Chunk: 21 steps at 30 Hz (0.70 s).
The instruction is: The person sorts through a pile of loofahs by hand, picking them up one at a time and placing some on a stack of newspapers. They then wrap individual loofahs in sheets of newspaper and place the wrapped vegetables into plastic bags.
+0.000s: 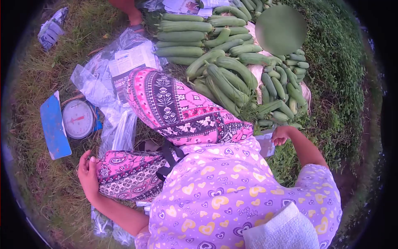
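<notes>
My left hand (88, 172) hangs beside my left knee in patterned pink trousers (132, 176), its fingers apart and holding nothing. On the other side, my right hand (280, 135) is curled by my right hip, next to a flat pale item (266, 143) partly under my shirt; whether the fingers grip it is unclear. Long green gourds (228, 83) lie heaped past my right knee, and others (182, 37) are stacked in rows farther off. Newspaper sheets (134, 62) rest on clear plastic bags (97, 81) in front of my legs.
A round dial scale (78, 119) stands at the left beside a blue board (56, 126). Another person's leg (132, 14) is at the top. Smaller green gourds (280, 87) lie on pale cloth at the right, near leafy plants (336, 74). Crumpled packaging (52, 29) lies at upper left.
</notes>
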Available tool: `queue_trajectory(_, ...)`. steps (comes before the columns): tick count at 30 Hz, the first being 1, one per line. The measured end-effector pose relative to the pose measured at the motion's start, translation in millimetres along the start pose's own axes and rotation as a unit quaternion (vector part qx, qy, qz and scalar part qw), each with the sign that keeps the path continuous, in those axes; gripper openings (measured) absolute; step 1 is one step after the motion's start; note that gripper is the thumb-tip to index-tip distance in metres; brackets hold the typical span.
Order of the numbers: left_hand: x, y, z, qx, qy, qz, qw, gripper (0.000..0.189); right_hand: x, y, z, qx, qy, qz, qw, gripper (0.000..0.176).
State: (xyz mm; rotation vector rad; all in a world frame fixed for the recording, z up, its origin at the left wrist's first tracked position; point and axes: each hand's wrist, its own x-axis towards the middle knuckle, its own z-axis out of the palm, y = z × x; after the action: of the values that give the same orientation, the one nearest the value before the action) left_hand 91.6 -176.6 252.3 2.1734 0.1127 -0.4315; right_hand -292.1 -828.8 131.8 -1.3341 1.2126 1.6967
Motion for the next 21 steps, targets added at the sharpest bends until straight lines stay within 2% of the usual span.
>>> queue_trajectory(2, 2.5, 2.8, 4.3, -0.013, 0.004, -0.008, 1.0, 0.037, -21.9, -16.7, 44.3, -0.026, -0.023, -0.081, 0.996, 0.024)
queue_trajectory(4, 4.0, 6.7, 5.5, -0.01, 0.006, -0.005, 1.0, 0.037, -5.1, -33.5, 89.2, 0.082, 0.143, -0.215, 0.963, 0.032)
queue_trajectory(6, 5.1, 12.6, 4.7, 0.018, -0.006, -0.014, 1.0, 0.037, 18.9, -56.5, 106.3, 0.016, 0.383, -0.302, 0.873, 0.042)
queue_trajectory(8, 4.6, 18.7, 7.5, 0.026, -0.003, -0.014, 1.0, 0.036, 46.7, -78.4, 105.3, 0.129, 0.39, -0.344, 0.844, 0.039)
queue_trajectory(11, 4.7, 19.7, 7.8, 0.027, -0.003, -0.013, 1.0, 0.036, 63.4, -108.9, 93.2, 0.244, 0.28, -0.483, 0.793, 0.033)
queue_trajectory(14, 3.5, 21.1, 3.9, 0.053, -0.007, -0.016, 0.998, 0.037, 53.5, -154.0, 74.8, -0.065, 0.344, -0.491, 0.798, 0.029)
queue_trajectory(16, 1.0, 20.1, 4.1, 0.045, 0.007, -0.023, 0.999, 0.037, 53.1, -189.3, 76.0, 0.025, 0.258, -0.55, 0.794, 0.033)
queue_trajectory(19, -0.9, 17.7, 5.5, 0.027, 0.015, -0.038, 0.999, 0.037, 60.5, -228.2, 78.6, -0.052, 0.266, -0.469, 0.84, 0.039)
queue_trajectory(21, -5.1, 18.2, 2.3, 0.021, 0.016, -0.046, 0.999, 0.038, 66.7, -238.6, 79.5, -0.093, 0.262, -0.449, 0.849, 0.038)
